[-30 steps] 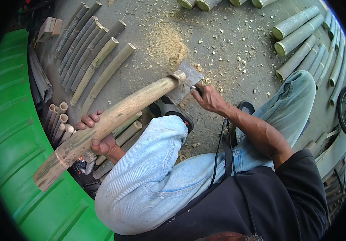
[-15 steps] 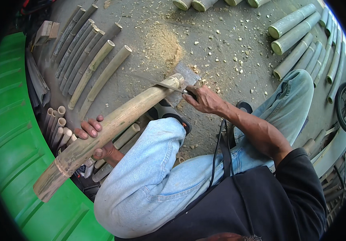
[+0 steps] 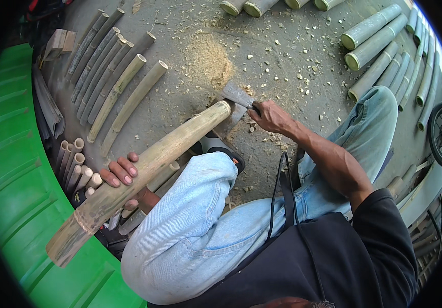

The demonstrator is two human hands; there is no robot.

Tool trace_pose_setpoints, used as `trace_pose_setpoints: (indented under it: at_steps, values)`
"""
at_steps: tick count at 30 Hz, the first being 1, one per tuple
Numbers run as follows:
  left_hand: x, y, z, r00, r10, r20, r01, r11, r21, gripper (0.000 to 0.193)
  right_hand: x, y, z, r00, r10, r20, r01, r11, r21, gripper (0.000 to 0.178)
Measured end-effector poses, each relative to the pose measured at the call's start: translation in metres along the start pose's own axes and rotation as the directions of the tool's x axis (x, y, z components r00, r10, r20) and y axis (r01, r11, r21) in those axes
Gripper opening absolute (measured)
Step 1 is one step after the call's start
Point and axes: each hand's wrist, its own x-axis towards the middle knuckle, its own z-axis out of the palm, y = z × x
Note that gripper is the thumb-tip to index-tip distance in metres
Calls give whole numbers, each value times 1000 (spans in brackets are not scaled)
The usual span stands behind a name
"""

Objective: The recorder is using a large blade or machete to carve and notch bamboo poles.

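Observation:
A thick bamboo pole [image 3: 159, 154] slants across in front of my left knee, its far end low over the ground and its near end over the green sheet. My left hand [image 3: 121, 172] grips it near the lower end, fingers over the top side and thumb round the other. My right hand [image 3: 272, 117] is closed on the dark handle of a broad-bladed machete [image 3: 237, 95]. Its grey blade lies just beyond the pole's far end; whether they touch I cannot tell. A flat grey piece [image 3: 232, 120] shows beneath that end, partly hidden.
Sawdust [image 3: 210, 59] and pale chips are scattered on the ground ahead. Bamboo poles [image 3: 133, 105] lie in a row at left, more bamboo lengths [image 3: 375, 31] at far right. Short bamboo pieces [image 3: 74, 159] stand beside the green ribbed sheet [image 3: 13, 143]. A wheel [image 3: 441, 134] is at right.
The machete has swung from lying across the pole's far end to just beyond it, its broad face now showing. My right hand moved slightly right and up; the pole's far end shifted slightly.

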Motion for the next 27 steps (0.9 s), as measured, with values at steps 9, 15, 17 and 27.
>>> trace_pose_setpoints:
  at_steps: [9,15,17,27]
  values:
    - [14,-12,32,916,-37,-400,31,999,-22,55,0,11,5,1000,-10,-9,10,999,-54,37]
    - [11,-22,1,523,-6,-852,132,989,74,46,-13,-38,15,996,-89,16,88,995,48,32]
    - [20,-21,19,560,36,-828,118,985,123,44,-24,-77,9,974,-223,42,220,973,70,29]
    - [18,-19,41,698,64,-714,114,973,199,43,-2,-32,23,993,-116,-32,118,991,62,29]
